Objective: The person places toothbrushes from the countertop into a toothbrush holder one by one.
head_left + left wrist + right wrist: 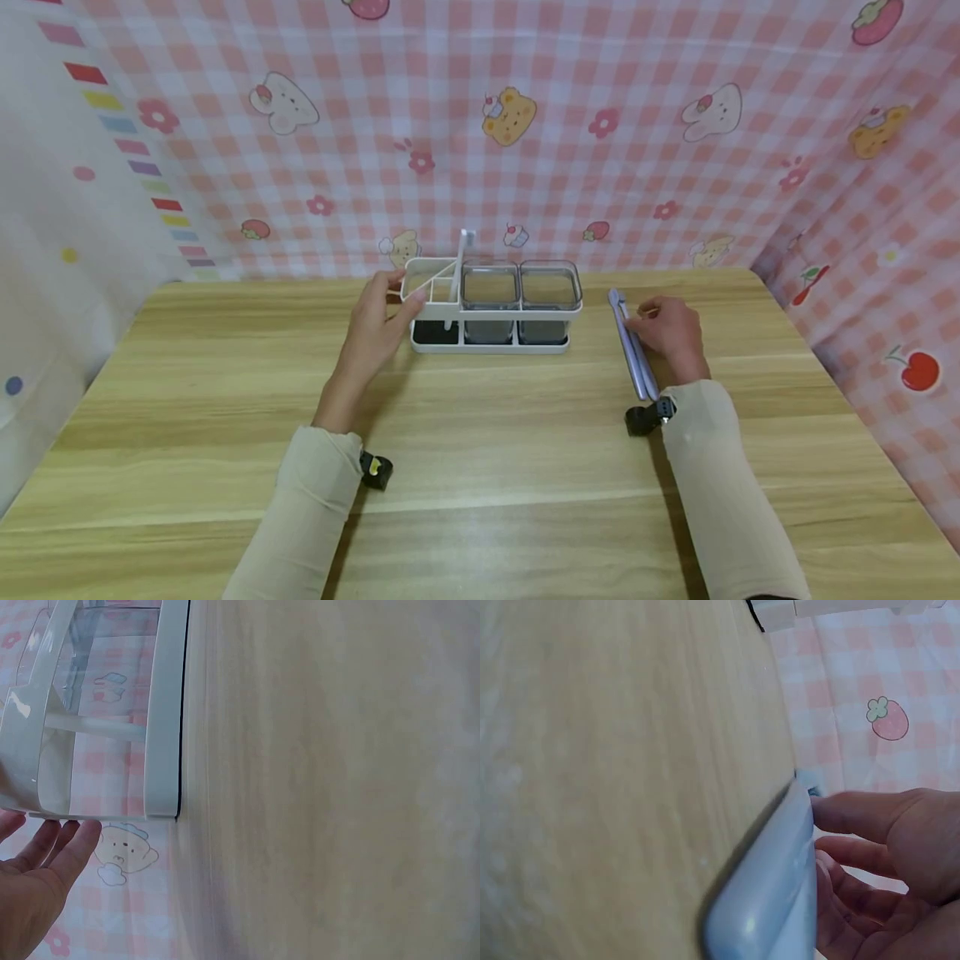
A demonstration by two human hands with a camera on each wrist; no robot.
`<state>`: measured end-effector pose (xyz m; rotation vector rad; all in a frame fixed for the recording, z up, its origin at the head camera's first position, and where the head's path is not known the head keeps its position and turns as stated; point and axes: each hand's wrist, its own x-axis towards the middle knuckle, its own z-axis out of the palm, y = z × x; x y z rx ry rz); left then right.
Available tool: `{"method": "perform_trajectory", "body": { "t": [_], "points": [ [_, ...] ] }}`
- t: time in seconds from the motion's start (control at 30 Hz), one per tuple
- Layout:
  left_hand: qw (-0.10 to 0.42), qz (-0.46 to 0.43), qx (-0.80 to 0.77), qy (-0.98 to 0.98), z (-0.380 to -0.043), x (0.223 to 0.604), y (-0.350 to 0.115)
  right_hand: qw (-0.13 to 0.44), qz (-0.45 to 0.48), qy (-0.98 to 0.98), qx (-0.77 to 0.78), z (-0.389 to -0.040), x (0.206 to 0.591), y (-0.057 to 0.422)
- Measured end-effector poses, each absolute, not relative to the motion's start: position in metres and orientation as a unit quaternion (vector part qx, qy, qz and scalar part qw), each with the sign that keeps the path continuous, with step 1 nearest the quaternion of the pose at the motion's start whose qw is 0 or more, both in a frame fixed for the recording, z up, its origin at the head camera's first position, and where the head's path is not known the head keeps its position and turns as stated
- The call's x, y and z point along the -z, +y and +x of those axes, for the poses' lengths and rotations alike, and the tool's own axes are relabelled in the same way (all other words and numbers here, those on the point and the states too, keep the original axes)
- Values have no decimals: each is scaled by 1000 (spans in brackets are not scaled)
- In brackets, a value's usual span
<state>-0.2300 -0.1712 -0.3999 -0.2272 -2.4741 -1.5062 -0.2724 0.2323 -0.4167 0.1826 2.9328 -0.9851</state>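
My left hand (381,321) holds the left end of a white condiment rack (491,350), thumb at the front of its upper rim and fingers against its end face. Two clear square jars (551,287) sit in the rack's middle and right slots; the left slot holds no jar, and a thin white upright piece (461,258) stands beside it. To the right lie light-purple tongs (633,354), two long arms meeting at the far end. My right hand (671,333) pinches their right side with curled fingers; the tongs' blunt near end (754,922) shows large in the right wrist view.
The wooden table (480,483) runs back to a pink checked cloth (465,183) hanging close behind the rack. More cloth hangs along both sides. A small black camera (375,471) is strapped at each wrist, the right one close to the tongs' near end.
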Motion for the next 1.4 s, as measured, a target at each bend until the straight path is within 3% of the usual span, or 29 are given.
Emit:
{"method": "perform_trajectory", "body": {
  "t": [0.67, 1.4],
  "points": [
    [110, -76, 515, -847, -230, 400, -171, 52, 91, 916, 388, -272, 413, 238],
    [110, -73, 517, -846, -229, 399, -172, 1, 108, 848, 519, -269, 391, 225]
  ]
}}
